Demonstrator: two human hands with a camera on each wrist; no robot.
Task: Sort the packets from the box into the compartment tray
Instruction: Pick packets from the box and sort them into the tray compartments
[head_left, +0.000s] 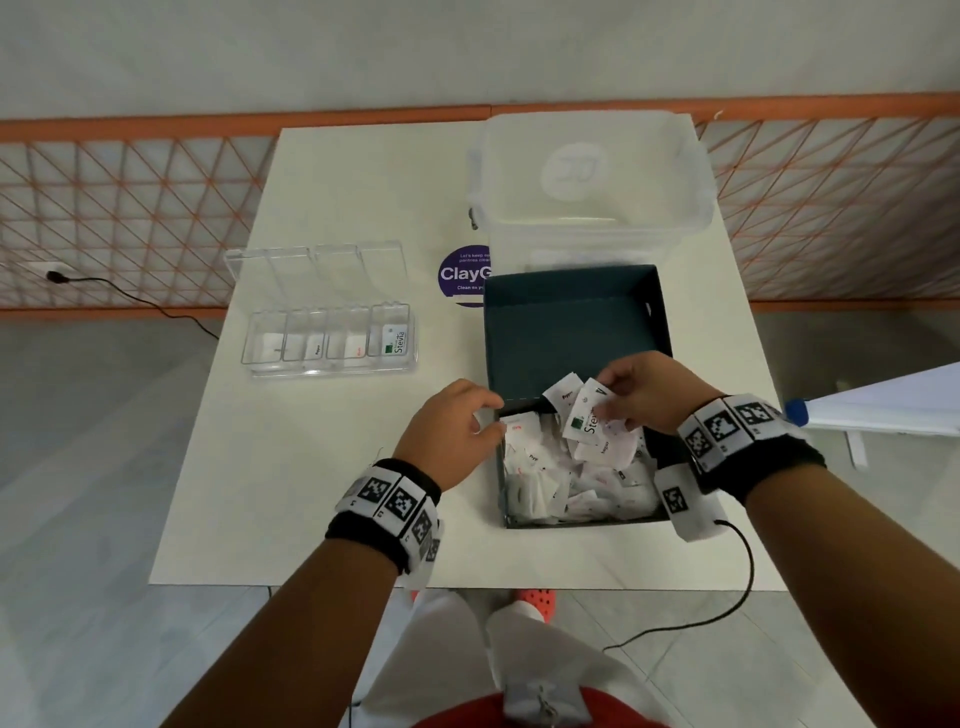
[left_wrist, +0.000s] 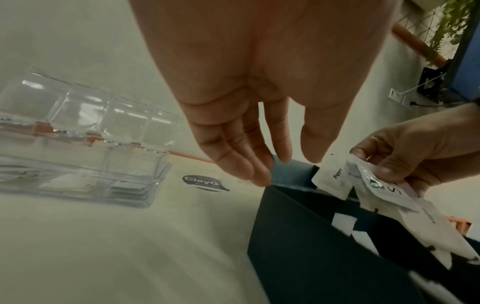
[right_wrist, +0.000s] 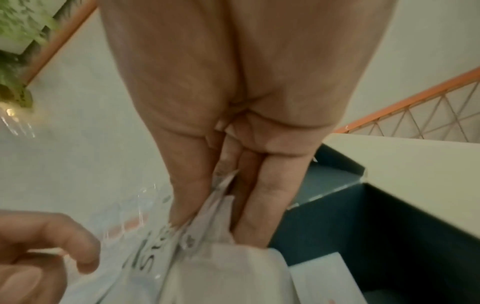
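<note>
The right hand (head_left: 641, 392) pinches a bunch of packets (head_left: 589, 415) above the box (head_left: 571, 322), their long axes hanging down into it. The left hand (head_left: 449, 431), fingers relaxed and holding nothing, hovers at the box's left wall, just beside the bunch. More packets (head_left: 561, 483) fill the box's near end. The clear tray (head_left: 330, 338) sits left of the box on the table (head_left: 322, 467), one packet in each compartment.

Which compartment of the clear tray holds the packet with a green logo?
The rightmost compartment, nearest the dark box; its Stevia packet shows green, the others hold plain white packets.
</note>
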